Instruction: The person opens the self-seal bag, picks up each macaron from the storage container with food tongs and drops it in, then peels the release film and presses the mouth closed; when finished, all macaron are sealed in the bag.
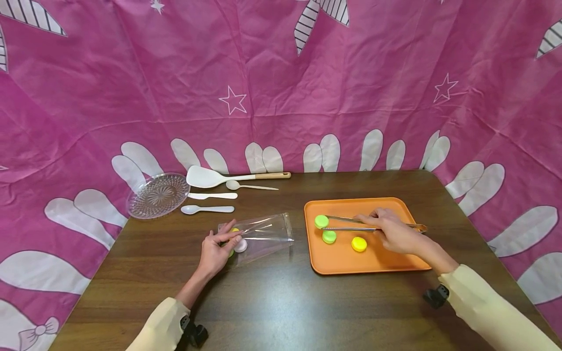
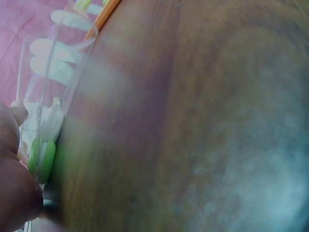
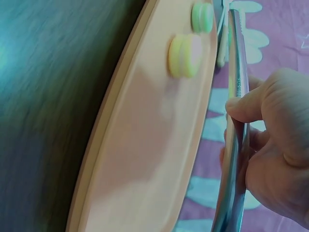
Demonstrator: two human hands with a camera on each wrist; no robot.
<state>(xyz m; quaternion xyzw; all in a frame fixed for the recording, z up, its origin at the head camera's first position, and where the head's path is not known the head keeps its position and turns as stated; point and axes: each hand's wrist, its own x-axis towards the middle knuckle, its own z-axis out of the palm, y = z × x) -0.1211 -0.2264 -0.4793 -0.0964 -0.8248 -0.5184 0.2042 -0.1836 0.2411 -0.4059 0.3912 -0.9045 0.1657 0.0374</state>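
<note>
Nearest the wearer, cream sleeves [image 1: 493,297] carried a black camera [image 1: 195,334] at each wrist, above a dark wood table [image 1: 263,312]. The left hand [image 1: 215,251] pinched the left end of a clear plastic bag [image 1: 265,236], thumb and fingers together. Partly under the fingers: a green macaron [image 2: 46,162], a white macaron [image 1: 241,245] and a yellow macaron [image 1: 235,229].

At right, an orange tray [image 1: 338,262] held a lone yellow macaron [image 1: 359,244] and a lower green macaron [image 1: 329,237]. The right hand [image 1: 392,231] grasped metal tongs [image 1: 347,228]; their tips flanked an upper green macaron [image 1: 321,222], though firm contact could not be confirmed.

Farther off, left: a white spoon [image 1: 208,209], a white knife [image 1: 212,196], a clear patterned plate [image 1: 159,195], a smaller spoon [image 1: 233,185] and a white spatula [image 1: 204,176] with a wooden grip. Behind hung a pink printed cloth [image 1: 281,117].
</note>
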